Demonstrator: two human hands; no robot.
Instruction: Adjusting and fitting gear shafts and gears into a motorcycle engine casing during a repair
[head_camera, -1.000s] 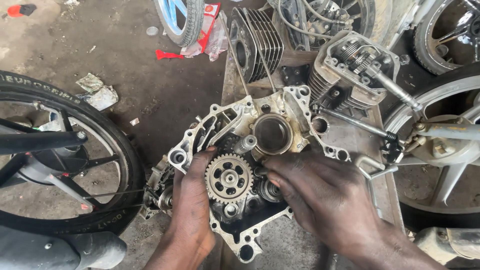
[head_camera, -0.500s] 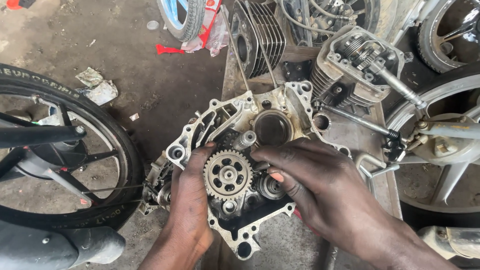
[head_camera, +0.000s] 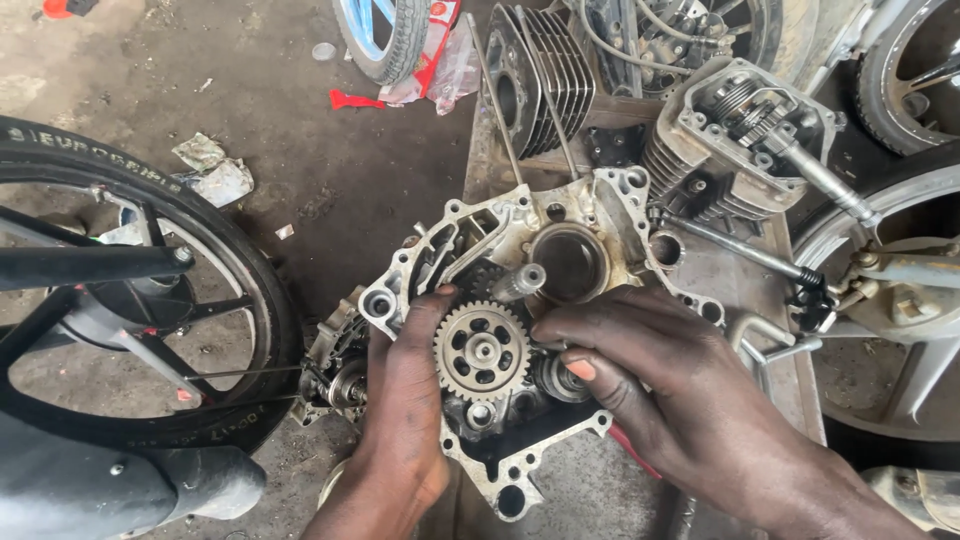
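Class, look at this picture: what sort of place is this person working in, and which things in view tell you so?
Most likely a motorcycle repair workshop. An opened engine crankcase with a large gear sits under both hands, a finned cylinder and cylinder head lie behind it, and motorcycle wheels stand on the stained concrete floor.
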